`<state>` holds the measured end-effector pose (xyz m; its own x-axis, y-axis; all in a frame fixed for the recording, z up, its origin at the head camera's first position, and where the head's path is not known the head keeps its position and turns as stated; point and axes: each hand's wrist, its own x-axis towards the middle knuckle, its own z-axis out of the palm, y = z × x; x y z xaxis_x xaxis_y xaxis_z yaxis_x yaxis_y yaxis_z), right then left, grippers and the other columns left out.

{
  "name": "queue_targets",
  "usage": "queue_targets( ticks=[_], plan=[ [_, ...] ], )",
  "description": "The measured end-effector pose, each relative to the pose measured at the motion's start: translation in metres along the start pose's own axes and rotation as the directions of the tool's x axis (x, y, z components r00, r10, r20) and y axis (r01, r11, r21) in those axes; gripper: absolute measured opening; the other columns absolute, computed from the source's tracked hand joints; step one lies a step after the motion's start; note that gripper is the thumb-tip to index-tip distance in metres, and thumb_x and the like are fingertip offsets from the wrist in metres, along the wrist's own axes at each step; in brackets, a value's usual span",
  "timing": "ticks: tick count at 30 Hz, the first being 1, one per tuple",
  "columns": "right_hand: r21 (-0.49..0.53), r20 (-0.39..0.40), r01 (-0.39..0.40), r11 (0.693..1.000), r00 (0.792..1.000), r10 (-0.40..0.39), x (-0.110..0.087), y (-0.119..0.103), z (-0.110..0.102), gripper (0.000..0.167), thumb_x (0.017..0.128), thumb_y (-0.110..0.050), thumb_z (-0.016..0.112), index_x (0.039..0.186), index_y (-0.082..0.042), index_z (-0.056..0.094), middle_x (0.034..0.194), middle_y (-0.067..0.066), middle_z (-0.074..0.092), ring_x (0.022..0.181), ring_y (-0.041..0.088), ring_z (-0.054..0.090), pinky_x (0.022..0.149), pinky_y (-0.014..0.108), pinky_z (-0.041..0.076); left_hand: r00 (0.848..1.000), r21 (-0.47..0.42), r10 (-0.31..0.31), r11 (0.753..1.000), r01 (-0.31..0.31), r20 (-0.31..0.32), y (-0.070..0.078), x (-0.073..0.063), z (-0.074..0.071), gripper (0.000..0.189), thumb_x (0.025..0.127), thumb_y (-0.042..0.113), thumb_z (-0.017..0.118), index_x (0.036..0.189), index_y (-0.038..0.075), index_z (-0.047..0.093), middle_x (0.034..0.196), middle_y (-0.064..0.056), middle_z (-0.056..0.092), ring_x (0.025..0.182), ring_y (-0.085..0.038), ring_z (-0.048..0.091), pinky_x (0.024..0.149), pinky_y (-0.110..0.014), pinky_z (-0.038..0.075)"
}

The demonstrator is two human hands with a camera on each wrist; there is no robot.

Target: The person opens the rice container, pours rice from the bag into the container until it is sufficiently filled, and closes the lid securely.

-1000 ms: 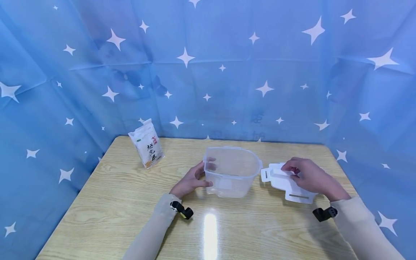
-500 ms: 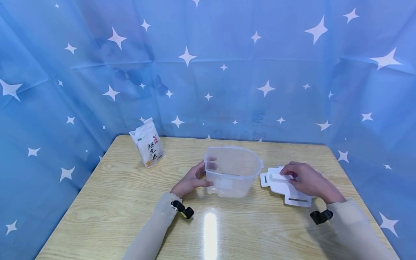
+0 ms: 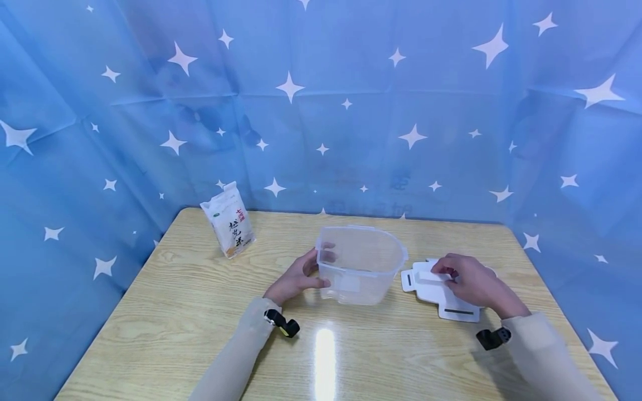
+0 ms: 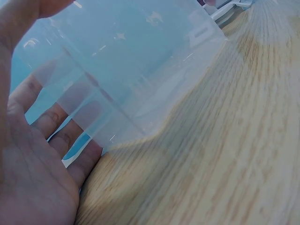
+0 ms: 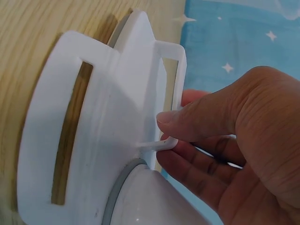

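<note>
A clear plastic container (image 3: pixel 358 253) stands upright on the table, its top uncovered. My left hand (image 3: pixel 293 278) holds its left side, thumb at the front and the other fingers spread behind the wall. Through the see-through plastic (image 4: pixel 140 56) those fingers show in the left wrist view. To the right, a white lid (image 3: pixel 431 289) with slotted side flaps lies flat on the table beside the container. My right hand (image 3: pixel 471 281) pinches the lid's raised handle (image 5: pixel 178 79) between thumb and fingers. Next to the handle a rounded white cap (image 5: pixel 152 199) rises from a grey ring.
An upright white bag of rice (image 3: pixel 229 223) with printed characters leans at the back left of the wooden table (image 3: pixel 190 334). Behind the table hangs a blue curtain (image 3: pixel 321 111) with white stars. A lamp reflection shines near the front middle.
My right hand has lowered the white lid, from tilted and slightly raised to flat on the table. The left hand and the container have stayed in place.
</note>
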<state>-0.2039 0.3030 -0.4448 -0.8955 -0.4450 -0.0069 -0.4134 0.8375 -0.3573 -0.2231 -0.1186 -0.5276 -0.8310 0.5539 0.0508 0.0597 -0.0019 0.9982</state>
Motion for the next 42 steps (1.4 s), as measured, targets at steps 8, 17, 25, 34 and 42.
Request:
queue_targets(
  ticks=[8,17,25,34,42],
  plan=[
    [-0.003,-0.001,-0.01,1.0,1.0,0.01,-0.001,-0.003,0.001,0.025,0.087,0.001,0.069,0.107,-0.012,0.074,0.101,0.0,0.069,0.09,0.017,0.063,0.072,0.034,0.055,1.0,0.002,0.006,1.0,-0.006,0.003,0.0,0.0,0.001,0.08,0.086,0.023,0.083,0.153,0.036,0.041,0.151,-0.003,0.051,0.139,-0.024,0.05,0.118,-0.041,0.04],
    [0.036,-0.049,0.0,0.999,0.999,0.001,-0.005,-0.013,-0.004,0.029,0.097,-0.018,0.069,0.125,-0.01,0.07,0.122,0.013,0.069,0.109,0.036,0.066,0.083,0.053,0.059,1.0,0.002,-0.005,1.0,0.005,0.001,0.002,-0.001,0.002,0.078,0.089,0.02,0.08,0.154,0.034,0.04,0.152,-0.004,0.051,0.14,-0.026,0.049,0.119,-0.044,0.039],
    [0.099,-0.137,0.012,0.995,0.991,0.002,0.0,-0.033,-0.012,0.039,0.101,-0.032,0.066,0.133,-0.009,0.065,0.131,0.014,0.066,0.116,0.039,0.063,0.093,0.057,0.057,1.0,0.002,-0.006,1.0,0.006,0.002,0.001,-0.001,0.001,0.078,0.089,0.019,0.08,0.154,0.034,0.04,0.152,-0.004,0.051,0.139,-0.027,0.049,0.118,-0.044,0.04],
    [0.298,-0.176,0.057,0.953,0.984,-0.004,0.009,-0.046,-0.006,0.055,0.099,-0.032,0.069,0.149,-0.017,0.05,0.14,0.009,0.062,0.124,0.032,0.06,0.102,0.041,0.055,1.0,0.016,0.001,1.0,-0.001,-0.001,0.001,-0.001,0.003,0.08,0.088,0.028,0.082,0.155,0.037,0.039,0.153,-0.003,0.051,0.141,-0.026,0.048,0.123,-0.048,0.034],
    [0.521,-0.089,0.132,0.843,0.991,-0.101,0.021,-0.047,0.006,0.084,0.092,-0.021,0.078,0.16,-0.035,0.029,0.157,0.005,0.046,0.138,0.027,0.05,0.108,0.026,0.049,1.0,0.009,-0.005,1.0,0.005,-0.005,0.001,-0.002,0.002,0.079,0.088,0.022,0.081,0.154,0.038,0.04,0.152,-0.002,0.051,0.141,-0.026,0.048,0.123,-0.049,0.033]
  ],
)
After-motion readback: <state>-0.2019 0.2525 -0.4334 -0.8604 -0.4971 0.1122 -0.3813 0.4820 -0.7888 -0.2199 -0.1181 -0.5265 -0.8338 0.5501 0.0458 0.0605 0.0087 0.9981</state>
